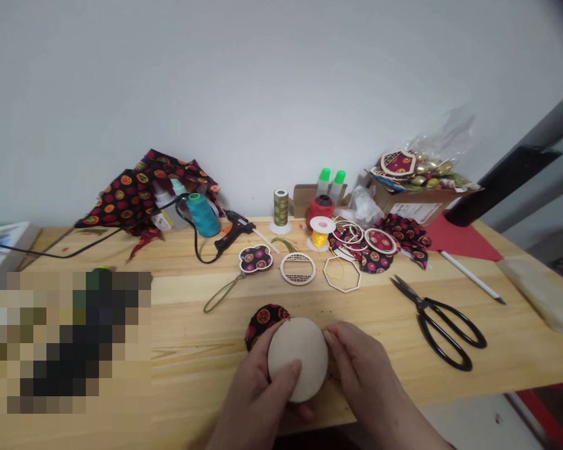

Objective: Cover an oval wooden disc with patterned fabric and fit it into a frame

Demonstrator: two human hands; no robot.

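Observation:
A pale round disc [298,359] is held up at the front of the table. My left hand [263,381] is closed around its left side, with the thumb lying across its face. At the disc's right edge, my right hand [356,359] is closed in a pinch; whatever lies between those fingertips is too small to tell. Just behind my left hand, a round piece of dark patterned fabric [264,322] rests on the wood, partly hidden by the hand. Beyond the disc lie a round wooden lattice frame [281,269] and a four-lobed fabric charm [256,258] with a green cord loop.
Black-handled scissors [422,305] lie open at right, near a white pen [471,276]. Behind stand a glue gun [234,231], a teal thread cone [203,215], a yellow thread spool [321,234] and a filled cardboard box [413,203]. The left front is blurred out.

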